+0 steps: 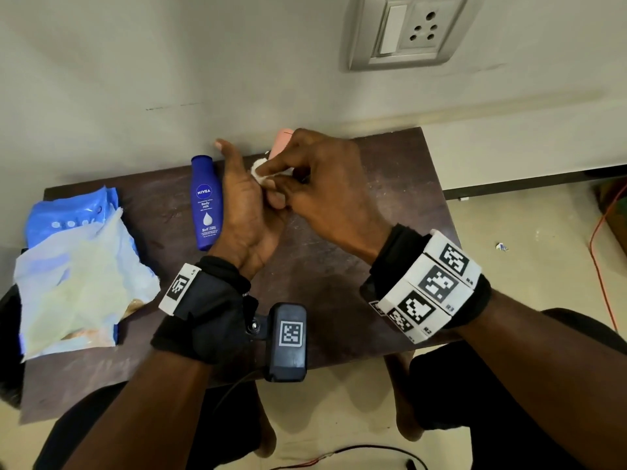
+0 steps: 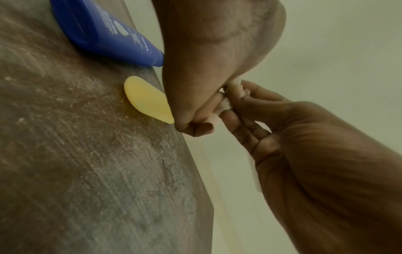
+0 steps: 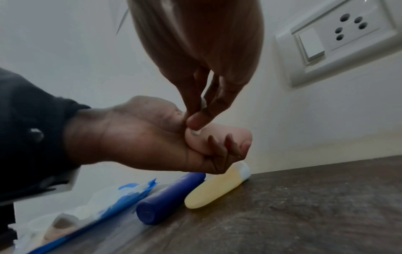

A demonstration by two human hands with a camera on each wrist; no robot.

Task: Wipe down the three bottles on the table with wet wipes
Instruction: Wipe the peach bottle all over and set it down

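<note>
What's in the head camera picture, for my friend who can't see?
A person's right hand pinches a white cotton wad against the curled fingers of the left hand, above a dark table holding a blue lotion bottle and an open blue packet.
</note>
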